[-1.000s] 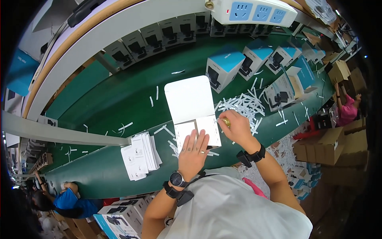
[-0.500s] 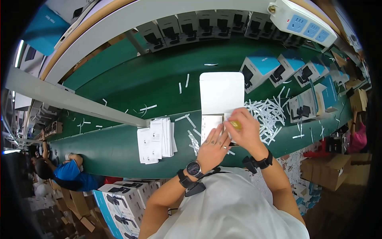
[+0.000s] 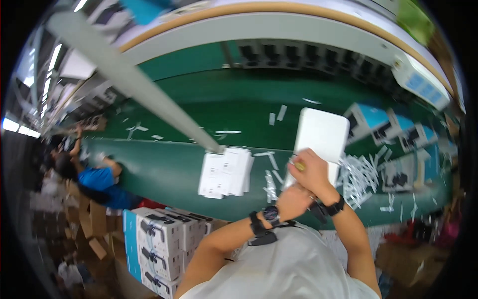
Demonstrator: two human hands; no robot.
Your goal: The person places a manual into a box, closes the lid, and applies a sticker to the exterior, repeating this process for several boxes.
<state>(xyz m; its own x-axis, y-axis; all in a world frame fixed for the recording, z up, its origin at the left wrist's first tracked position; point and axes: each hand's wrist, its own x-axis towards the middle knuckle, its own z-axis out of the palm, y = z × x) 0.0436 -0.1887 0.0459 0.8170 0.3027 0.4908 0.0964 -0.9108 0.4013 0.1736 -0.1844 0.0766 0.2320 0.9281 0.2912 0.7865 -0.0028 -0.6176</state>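
Your left hand (image 3: 293, 202) sits closest to your body, at the near end of the white rectangular cardboard box (image 3: 332, 171), which lies beneath and just beyond both hands. With its flap counted in, the box runs lengthwise away from you, leaning a little to the right. Your right hand (image 3: 312, 172) is the one farther over it, towards its left side, with white card showing on either side of the fist.

Your left forearm comes in at a slant, and its fingers vanish under your right wrist; you can't tell from here whether they press, grip or rest free. Your right forearm angles up and inward, crossing above the left hand, its fingers curled round a small yellow object (image 3: 300, 166), blurred and mostly covered.

Past your knuckles, the plain white rounded-corner flap (image 3: 322, 133) reaches away from you. Right of your hands is a loose heap of thin white strips (image 3: 359, 179); well to their left, a stack of white printed sheets (image 3: 229, 172). Farther off, beyond the flap and rightward, stand white cartons with blue tops (image 3: 366, 119).
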